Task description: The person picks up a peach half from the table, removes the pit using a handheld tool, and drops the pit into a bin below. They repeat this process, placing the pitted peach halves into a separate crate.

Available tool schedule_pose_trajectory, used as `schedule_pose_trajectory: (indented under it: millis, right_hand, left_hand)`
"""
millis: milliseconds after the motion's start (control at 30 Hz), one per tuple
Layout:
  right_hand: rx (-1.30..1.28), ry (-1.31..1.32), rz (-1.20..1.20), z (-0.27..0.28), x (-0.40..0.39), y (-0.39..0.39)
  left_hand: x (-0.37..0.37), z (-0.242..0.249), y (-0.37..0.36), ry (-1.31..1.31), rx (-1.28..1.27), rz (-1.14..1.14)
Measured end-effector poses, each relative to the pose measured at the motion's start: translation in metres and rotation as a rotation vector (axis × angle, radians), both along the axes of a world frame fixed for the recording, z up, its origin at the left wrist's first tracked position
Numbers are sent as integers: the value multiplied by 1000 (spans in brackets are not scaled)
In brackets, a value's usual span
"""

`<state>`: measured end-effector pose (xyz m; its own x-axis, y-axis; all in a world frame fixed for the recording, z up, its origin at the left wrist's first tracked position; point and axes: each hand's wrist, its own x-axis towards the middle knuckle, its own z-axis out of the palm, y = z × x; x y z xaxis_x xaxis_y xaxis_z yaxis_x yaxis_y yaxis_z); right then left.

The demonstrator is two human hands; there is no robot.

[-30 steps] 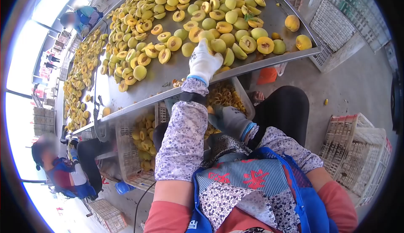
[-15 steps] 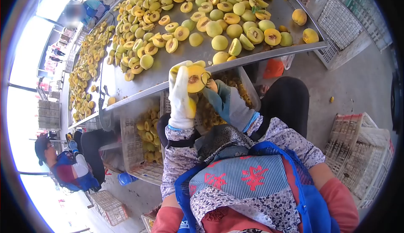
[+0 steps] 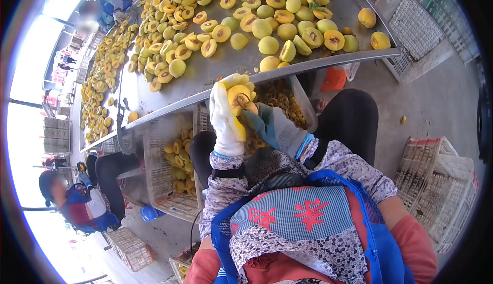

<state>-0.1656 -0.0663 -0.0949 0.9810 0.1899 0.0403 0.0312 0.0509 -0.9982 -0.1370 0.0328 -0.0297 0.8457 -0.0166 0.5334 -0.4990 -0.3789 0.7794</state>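
Note:
My left hand [image 3: 224, 122], in a white glove stained yellow, grips a halved yellow peach [image 3: 234, 92] with its cut face towards me. In a blue-grey glove, my right hand [image 3: 275, 125] is closed close against the fruit, a bare fingertip showing. From it a thin curved metal loop [image 3: 242, 98], seemingly a pitting tool, reaches the middle of the cut face; its handle is hidden in the glove. Both hands are just below the near edge of a metal table [image 3: 205, 76] that bears many peach halves [image 3: 267, 45].
Beneath the table stand a crate [image 3: 154, 176] of peach halves and a tub [image 3: 304, 96] of brown-yellow scraps. Stacked crates [image 3: 441, 196] are on the floor at right. A person [image 3: 84, 207] sits at left; another person [image 3: 110, 9] is at the table's far end.
The peach half has tilted in my left hand, and the loop has moved from its right edge to the middle of the cut face. My left hand has shifted slightly right.

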Motion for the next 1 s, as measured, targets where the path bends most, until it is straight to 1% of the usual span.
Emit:
schedule_pose_trajectory:
  millis: [33,67,100,133,200,333,400,433,467,500,533,567,633,667,733,800,833,867,900,933,967,1000]
  right_hand:
    - [13,39,19,-2,-1,1]
    - [13,41,16,-3,-3,2]
    - [75,65,43,-3,-4,4]
    - [137,90,69,-4,-5,4]
    - [137,115,87,1,-7,1]
    - [172,174,100,-2,-7,2]
    - [152,158,65,6,-11,0]
    - [134,139,29,10,-13,0]
    - [134,139,31,11,-14,0]
    - [151,93,-19,13,-16,1]
    - [169,45,-71,14,-16,2]
    - [171,44,-71,17,-15,1]
    - [-48,97,-13,21,-13,-5]
    - [-48,100,-13,22,-15,-8]
    - [-327,10,-13,24,-16,-13]
    - [-352,41,8,21,-14,-16]
    - [-379,69,29,19,-13,-18]
    - [-380,69,27,18,-15,-19]
    - [-426,-44,-18,16,-17,-21]
    - [-471,-157,-61,14,-19,-22]
    - [-473,-156,-60,10,-19,-23]
    - [-554,-144,-32,5,-17,-23]
  left_hand:
    - [-1,-3,-2,3,0,-2]
    - [-1,-7,-5,87,-148,-8]
    - [-1,-9,-6,170,-295,-12]
    - [-1,-9,-7,171,-295,-13]
    - [-1,-11,-8,26,-33,35]
    - [-1,-13,-5,5,21,24]
    - [-1,-8,-1,-82,163,-40]
    - [-3,-5,-3,-83,163,-39]
    - [-6,-1,-7,43,53,-39]
    - [-9,1,-9,169,-58,-37]
    - [-9,0,-8,168,-58,-34]
    - [-9,-2,-7,175,-78,-50]
    - [-9,-5,-6,183,-100,-67]
    - [-9,-6,-5,168,-63,-80]
    - [-9,-5,-4,154,-26,-92]
    - [-10,-3,-5,86,61,-94]
    - [-8,-4,-2,87,60,-96]
    - [-4,-5,3,93,145,-118]
    - [-1,-5,6,100,229,-140]
    - [0,-5,8,100,227,-141]
    - [-1,-3,9,322,-8,-220]
    - [0,-2,10,541,-246,-296]
